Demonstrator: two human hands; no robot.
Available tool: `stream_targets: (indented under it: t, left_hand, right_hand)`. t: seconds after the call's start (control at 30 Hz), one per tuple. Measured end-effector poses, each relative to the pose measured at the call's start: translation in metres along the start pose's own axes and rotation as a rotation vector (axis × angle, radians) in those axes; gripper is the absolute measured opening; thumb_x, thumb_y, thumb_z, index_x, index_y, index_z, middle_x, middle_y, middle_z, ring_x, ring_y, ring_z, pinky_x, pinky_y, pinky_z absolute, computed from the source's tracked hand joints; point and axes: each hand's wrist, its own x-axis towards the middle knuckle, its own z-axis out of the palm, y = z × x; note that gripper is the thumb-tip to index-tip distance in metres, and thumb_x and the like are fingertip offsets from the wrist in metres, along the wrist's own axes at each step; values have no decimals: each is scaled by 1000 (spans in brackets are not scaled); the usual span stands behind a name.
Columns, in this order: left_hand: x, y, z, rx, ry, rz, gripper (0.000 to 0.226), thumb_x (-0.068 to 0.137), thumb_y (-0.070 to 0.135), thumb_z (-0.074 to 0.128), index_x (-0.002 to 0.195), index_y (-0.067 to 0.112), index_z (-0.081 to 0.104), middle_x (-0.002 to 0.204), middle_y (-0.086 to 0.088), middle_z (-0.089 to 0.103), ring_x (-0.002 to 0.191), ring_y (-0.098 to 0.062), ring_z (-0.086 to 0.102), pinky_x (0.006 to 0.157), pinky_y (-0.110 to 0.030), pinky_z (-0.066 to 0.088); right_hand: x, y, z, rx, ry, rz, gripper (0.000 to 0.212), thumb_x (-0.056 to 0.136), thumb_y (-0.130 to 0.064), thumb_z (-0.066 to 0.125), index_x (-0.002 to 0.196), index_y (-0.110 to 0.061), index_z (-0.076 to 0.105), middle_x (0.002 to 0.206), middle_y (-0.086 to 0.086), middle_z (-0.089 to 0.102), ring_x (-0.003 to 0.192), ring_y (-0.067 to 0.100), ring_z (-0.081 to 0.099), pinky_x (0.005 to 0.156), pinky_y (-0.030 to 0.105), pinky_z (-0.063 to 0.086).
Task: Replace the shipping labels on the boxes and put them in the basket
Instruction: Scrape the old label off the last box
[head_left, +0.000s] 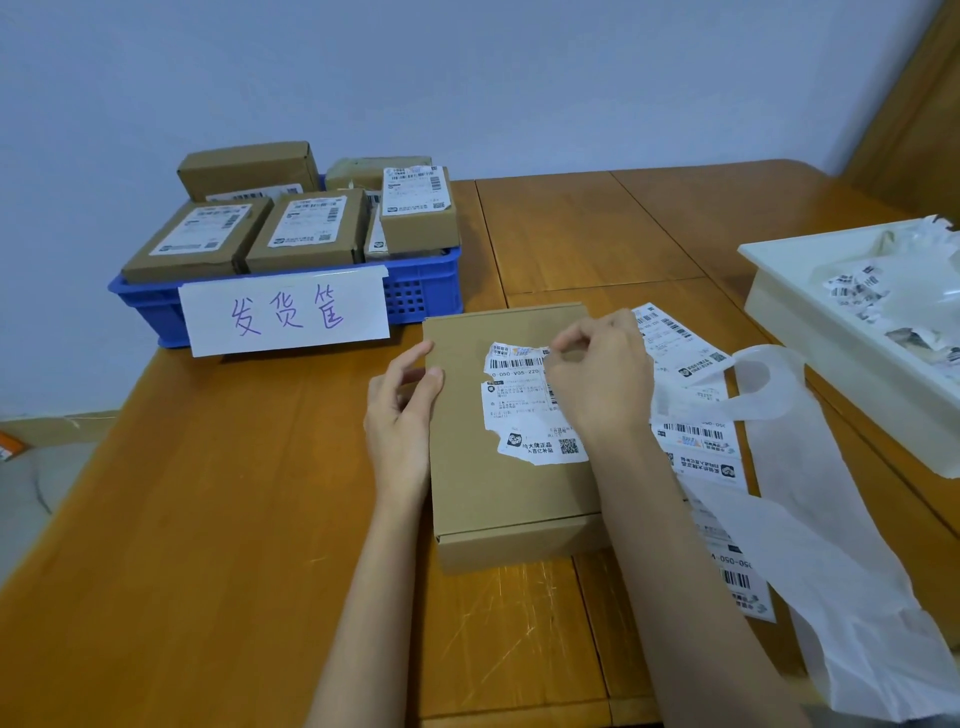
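Head view shows me a flat brown cardboard box (511, 441) lying near the middle of the wooden worktop (208, 519), toward its front edge. My left hand (402, 410) grips the box's left edge, fingers curled round it. My right hand (597, 379) rests on the box top, its fingertips pinching the upper edge of a torn white shipping label (524, 405) stuck there. Fresh white label sheets (696, 441) lie just beside the box on its right, partly under a thin white plastic bag (810, 509). At the back left corner sits a blue plastic basket (415, 296) of labelled boxes. A white tray (810, 312) of paper scraps stands at the right edge.
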Motion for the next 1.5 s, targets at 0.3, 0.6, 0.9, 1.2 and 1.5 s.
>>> stream_targets:
  t: [0.3, 0.6, 0.9, 1.2, 1.5]
  left_hand:
    - [-1, 0, 1, -8, -7, -12, 30, 98, 25, 60, 127, 30, 65, 117, 6, 56, 99, -3, 58, 78, -18, 46]
    - [-1, 0, -1, 0, -10, -4, 31, 98, 26, 61, 127, 30, 65, 119, 3, 56, 101, -1, 57, 74, -8, 45]
    - [-1, 0, -1, 7, -21, -9, 30, 98, 27, 59, 128, 32, 64, 118, 5, 54, 100, -2, 57, 79, -17, 45]
    - [0, 0, 0, 19, -10, 13, 30, 97, 25, 61, 126, 31, 66, 114, 6, 56, 87, 17, 54, 73, -3, 42]
    - [-1, 1, -1, 28, -7, 6, 31, 97, 26, 61, 127, 31, 65, 111, 10, 54, 91, 10, 55, 75, -4, 42]
  right_hand:
    - [0, -3, 0, 63, 3, 11, 11, 86, -14, 57, 78, -22, 58, 99, -5, 45, 93, 23, 57, 93, 44, 44]
    - [4, 4, 7, -73, -54, -60, 10, 93, -23, 60, 99, -28, 68, 111, -2, 50, 100, 23, 56, 94, 36, 34]
    - [10, -4, 7, -232, -91, -87, 14, 97, -17, 48, 95, -21, 61, 114, -2, 49, 103, 24, 50, 89, 38, 33]
    - [11, 2, 1, 98, -74, -19, 23, 87, -11, 56, 103, -27, 64, 92, -9, 49, 76, 7, 49, 91, 39, 45]
    - [15, 1, 5, 40, -28, -67, 19, 86, -10, 66, 71, -22, 66, 90, -7, 49, 73, 13, 52, 75, 36, 48]
